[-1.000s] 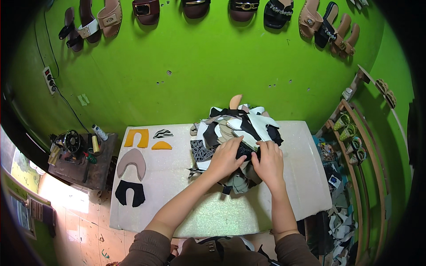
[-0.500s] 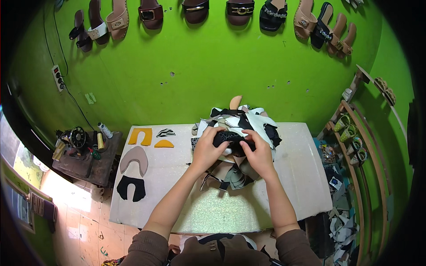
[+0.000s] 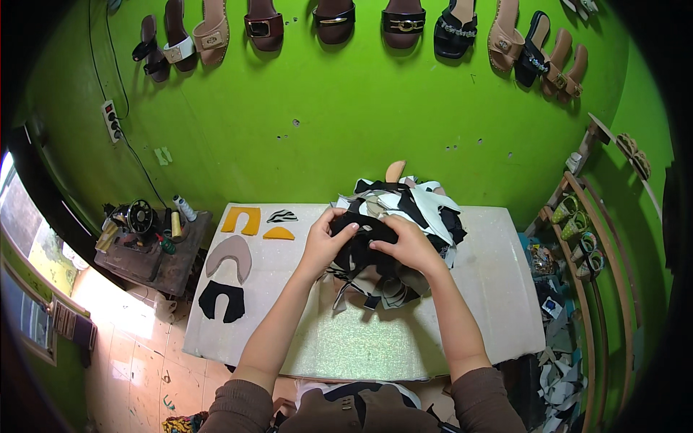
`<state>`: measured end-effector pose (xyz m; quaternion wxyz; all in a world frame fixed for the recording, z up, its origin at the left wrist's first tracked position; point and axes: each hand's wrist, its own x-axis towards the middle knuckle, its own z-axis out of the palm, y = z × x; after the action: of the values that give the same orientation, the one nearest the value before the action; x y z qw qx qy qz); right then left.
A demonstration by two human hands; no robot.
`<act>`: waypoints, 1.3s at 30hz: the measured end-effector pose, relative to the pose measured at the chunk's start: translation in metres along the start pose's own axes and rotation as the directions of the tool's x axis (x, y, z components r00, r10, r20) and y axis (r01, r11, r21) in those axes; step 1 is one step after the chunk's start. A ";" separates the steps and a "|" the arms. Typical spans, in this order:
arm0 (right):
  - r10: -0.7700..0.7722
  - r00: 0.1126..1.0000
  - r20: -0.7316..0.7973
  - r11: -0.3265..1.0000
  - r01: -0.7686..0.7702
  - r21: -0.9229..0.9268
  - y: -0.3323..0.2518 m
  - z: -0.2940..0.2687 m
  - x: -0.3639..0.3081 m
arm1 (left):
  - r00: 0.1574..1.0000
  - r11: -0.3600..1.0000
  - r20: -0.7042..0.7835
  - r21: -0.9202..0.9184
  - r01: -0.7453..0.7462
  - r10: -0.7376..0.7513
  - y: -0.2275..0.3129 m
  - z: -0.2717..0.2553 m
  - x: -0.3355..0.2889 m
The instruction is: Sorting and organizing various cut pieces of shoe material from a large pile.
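My left hand (image 3: 323, 243) and my right hand (image 3: 411, 247) pinch a piece of black material (image 3: 354, 242) from both sides, thumbs on its near face. It is held above a heap of scraps (image 3: 437, 206) in white, black, grey and beige, which spreads over the middle of the table (image 3: 476, 303). Left of the heap lie cut flat pieces: a mustard U-shaped piece (image 3: 250, 211), a zebra-striped piece (image 3: 283, 217), a mustard half-moon (image 3: 279, 234), a grey-beige arch (image 3: 216, 261) and a black U-shaped piece (image 3: 232, 303). A tan tongue-shaped piece (image 3: 395, 171) sticks up behind the heap.
A sewing machine (image 3: 139, 216) with thread cones (image 3: 185, 208) stands on a small stand at the left. Sandals (image 3: 333, 27) hang along the green wall. On the right is a wooden rack (image 3: 610, 281) with footwear; more scraps (image 3: 561, 382) lie on the floor below.
The patterned dark piece between my hands now shows as plain black material, held slightly lower and opened out. My view has shifted a little, moving the scene to the right.
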<state>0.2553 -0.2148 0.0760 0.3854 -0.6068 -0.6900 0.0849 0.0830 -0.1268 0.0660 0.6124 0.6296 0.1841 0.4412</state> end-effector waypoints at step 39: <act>0.044 0.996 -0.078 0.877 -0.076 -0.475 0.002 0.098 -0.123 | 0.946 0.883 0.021 -0.355 0.309 -0.322 -0.028 -0.028 -0.030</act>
<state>0.1906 -0.2907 -0.0455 0.2435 -0.7064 -0.6577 -0.0955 0.0533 -0.1282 0.0259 0.7753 0.4623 0.2135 0.3736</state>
